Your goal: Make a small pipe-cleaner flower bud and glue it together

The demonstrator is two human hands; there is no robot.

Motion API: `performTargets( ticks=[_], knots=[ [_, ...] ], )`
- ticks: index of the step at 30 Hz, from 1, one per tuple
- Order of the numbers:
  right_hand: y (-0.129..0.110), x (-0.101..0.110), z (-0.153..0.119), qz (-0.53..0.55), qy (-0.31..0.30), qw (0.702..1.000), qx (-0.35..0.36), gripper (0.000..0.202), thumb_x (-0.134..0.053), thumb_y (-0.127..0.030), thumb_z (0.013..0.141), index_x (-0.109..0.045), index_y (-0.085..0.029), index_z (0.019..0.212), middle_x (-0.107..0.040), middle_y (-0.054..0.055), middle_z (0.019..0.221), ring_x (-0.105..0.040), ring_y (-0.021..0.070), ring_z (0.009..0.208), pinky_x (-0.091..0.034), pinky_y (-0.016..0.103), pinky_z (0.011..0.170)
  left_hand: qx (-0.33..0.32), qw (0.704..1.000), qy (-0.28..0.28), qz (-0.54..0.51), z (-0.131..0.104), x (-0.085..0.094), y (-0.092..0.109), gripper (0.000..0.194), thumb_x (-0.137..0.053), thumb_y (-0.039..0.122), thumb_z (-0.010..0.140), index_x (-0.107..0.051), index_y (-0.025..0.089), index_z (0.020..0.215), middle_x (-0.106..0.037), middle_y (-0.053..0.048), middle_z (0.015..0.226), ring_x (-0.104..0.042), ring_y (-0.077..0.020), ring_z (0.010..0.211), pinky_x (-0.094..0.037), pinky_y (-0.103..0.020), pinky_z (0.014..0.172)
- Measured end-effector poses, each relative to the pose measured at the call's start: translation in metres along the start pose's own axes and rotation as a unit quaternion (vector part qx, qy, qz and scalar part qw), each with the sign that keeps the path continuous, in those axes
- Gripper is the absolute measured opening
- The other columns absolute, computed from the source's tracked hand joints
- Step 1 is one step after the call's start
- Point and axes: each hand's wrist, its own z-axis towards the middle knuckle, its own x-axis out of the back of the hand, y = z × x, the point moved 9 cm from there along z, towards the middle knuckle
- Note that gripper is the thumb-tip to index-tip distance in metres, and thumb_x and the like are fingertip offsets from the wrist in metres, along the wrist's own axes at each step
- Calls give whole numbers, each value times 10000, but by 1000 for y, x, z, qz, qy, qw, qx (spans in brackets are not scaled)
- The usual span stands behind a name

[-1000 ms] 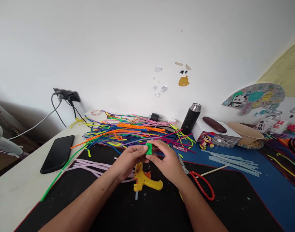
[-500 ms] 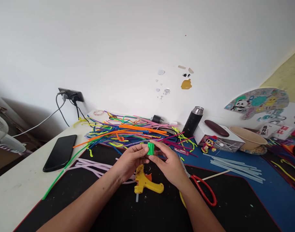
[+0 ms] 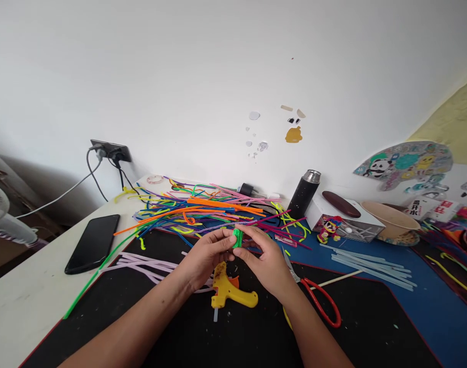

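My left hand (image 3: 203, 259), partly hiding lavender fuzzy stems (image 3: 129, 261), and right hand (image 3: 271, 260) pinch a small green piece (image 3: 237, 238) near a yellow glue gun (image 3: 229, 293).

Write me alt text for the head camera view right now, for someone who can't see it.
A left hand and a right hand together hold a small green piece over a black mat. A yellow glue gun lies beneath them, red-handled scissors lie to the right, and a heap of colorful pipe cleaners spreads behind.
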Motion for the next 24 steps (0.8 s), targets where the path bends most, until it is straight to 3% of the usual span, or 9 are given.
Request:
performTargets(
  ticks=[8, 12, 18, 24],
  knots=[
    [2, 3, 1, 55, 19, 998, -20, 440, -753, -351, 942, -702, -324, 1379, -720, 71, 1354, -714, 261, 1163, -606, 401, 955, -29, 999, -6, 21, 0, 0, 7, 433, -1016, 393, 622, -745, 142, 848, -680, -15, 820, -627, -104, 688, -535, -217, 684],
    [11, 9, 3, 73, 39, 995, -57, 362, -710, -434, 968, -748, -263, 1284, -757, 101, 1283, -724, 283, 1159, -593, 430, 981, -80, 995, -3, 66, 0, -2, 15, 432, -1012, 356, 625, -751, 154, 904, -722, -27, 894, -663, -146, 806, -546, -259, 787],
    [15, 8, 4, 137, 36, 985, -95, 421, -718, -581, 937, -781, -232, 1165, -789, 111, 1190, -733, 308, 1145, -590, 448, 995, -122, 980, -7, 154, -2, -4, 19, 400, -974, 371, 684, -742, 172, 943, -743, -29, 919, -668, -173, 882, -520, -281, 838],
    [18, 0, 2, 170, 11, 976, -136, 394, -795, -546, 873, -783, -232, 1111, -799, 78, 1083, -753, 270, 1009, -606, 415, 936, -131, 975, -15, 178, -3, -6, 19, 388, -948, 391, 720, -727, 173, 954, -746, -37, 920, -687, -189, 883, -537, -313, 858]
  ],
)
